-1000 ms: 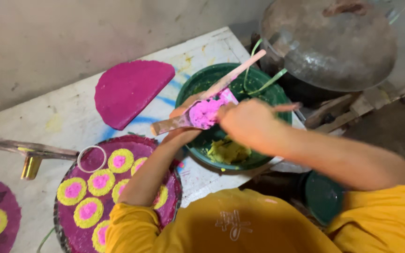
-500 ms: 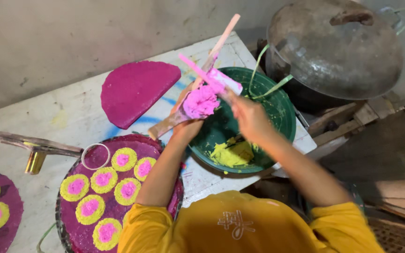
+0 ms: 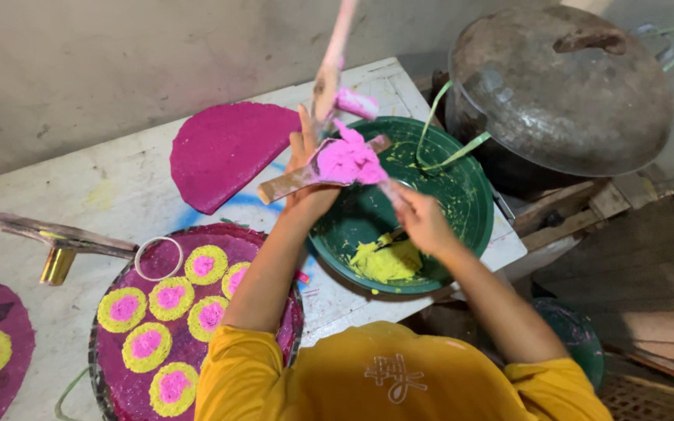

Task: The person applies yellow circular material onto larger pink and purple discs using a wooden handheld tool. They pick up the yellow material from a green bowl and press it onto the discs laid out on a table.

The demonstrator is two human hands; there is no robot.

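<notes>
While the left hand [image 3: 306, 175] gripped the paste-caked wooden paddle [image 3: 317, 168] over the green bowl [image 3: 462, 195], catching drips, the right hand [image 3: 423, 222] closed on a thin stick [image 3: 388, 191], scraping pink paste [image 3: 349, 160]

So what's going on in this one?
A person in a yellow shirt works over a green bowl holding a lump of yellow paste. The left hand holds a wooden paddle loaded with pink paste, and the right hand works at it with a thin stick. Beside them a round tray carries yellow rings with pink centres, and a lidded metal pot stands behind the bowl.
</notes>
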